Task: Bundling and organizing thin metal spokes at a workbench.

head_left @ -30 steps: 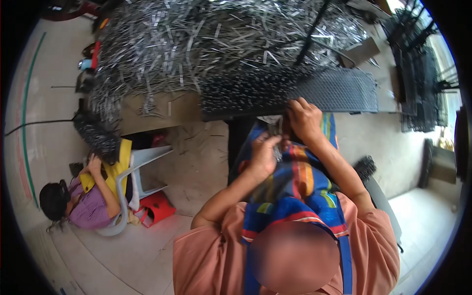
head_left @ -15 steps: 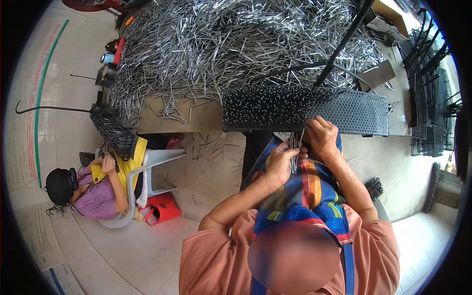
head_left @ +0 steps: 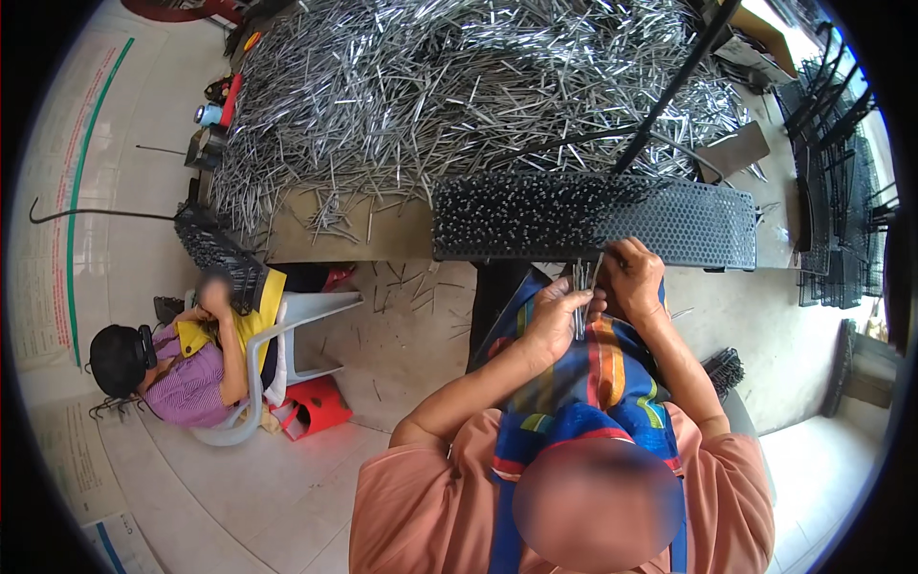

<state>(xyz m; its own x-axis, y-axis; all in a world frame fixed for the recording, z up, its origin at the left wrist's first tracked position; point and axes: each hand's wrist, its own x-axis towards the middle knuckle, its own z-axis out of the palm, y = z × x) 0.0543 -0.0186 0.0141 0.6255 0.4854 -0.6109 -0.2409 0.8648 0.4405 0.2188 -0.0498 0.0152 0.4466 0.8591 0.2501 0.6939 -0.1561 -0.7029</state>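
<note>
A bundle of thin metal rods (head_left: 579,297) is gripped in my left hand (head_left: 553,320), its fingers closed round it below the front edge of a dark perforated rack. Just to the right, my right hand (head_left: 638,279) is closed in a pinch on a single slim metal rod (head_left: 600,264), which stands nearly upright beside the bundle. The rack (head_left: 684,222) is a long, narrow plate full of small holes. Many rod ends crowd its left part, while the holes at its right part show bare.
A large heap of loose metal rods (head_left: 459,86) covers the table (head_left: 392,218) behind the rack. Black bars (head_left: 669,91) rise over the rack. At left a co-worker (head_left: 201,383) sits on a grey chair (head_left: 256,368) near another rack (head_left: 222,260). Stacked dark racks (head_left: 841,182) stand at right.
My right hand has shifted slightly right and down from the rack's front edge. My left hand stays nearly in place with the bundle. The co-worker's hand has risen toward their rack.
</note>
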